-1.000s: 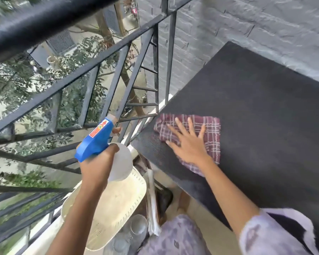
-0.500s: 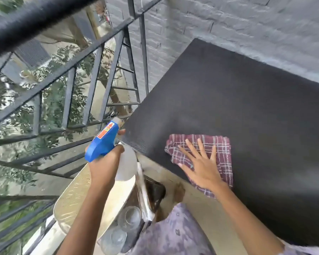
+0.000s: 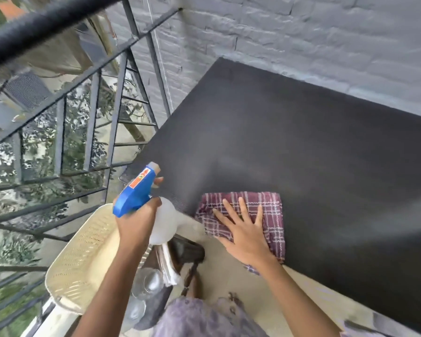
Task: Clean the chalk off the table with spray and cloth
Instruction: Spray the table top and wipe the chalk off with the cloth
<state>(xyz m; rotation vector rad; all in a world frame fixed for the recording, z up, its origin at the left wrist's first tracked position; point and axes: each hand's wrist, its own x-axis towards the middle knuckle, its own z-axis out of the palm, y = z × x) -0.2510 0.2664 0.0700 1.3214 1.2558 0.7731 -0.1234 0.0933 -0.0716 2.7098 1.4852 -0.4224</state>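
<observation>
A dark grey table (image 3: 301, 147) fills the right of the head view, set against a brick wall. A maroon plaid cloth (image 3: 270, 210) lies at the table's near edge, partly hanging over it. My right hand (image 3: 243, 229) presses flat on the cloth with fingers spread. Left of the table's corner, my left hand (image 3: 136, 222) grips a white spray bottle (image 3: 164, 222) with a blue trigger head (image 3: 136, 190), its nozzle pointing toward the table. No chalk marks are visible on the surface.
A black metal railing (image 3: 90, 132) runs along the left, with trees beyond it. A cream woven basket (image 3: 83, 259) and several clear glasses (image 3: 148, 283) sit below the spray bottle. The grey brick wall (image 3: 301, 40) borders the table's far side.
My right hand has slid the cloth along the near edge toward me and to the right. The spray bottle has stayed in my left hand, now nearer the table's corner.
</observation>
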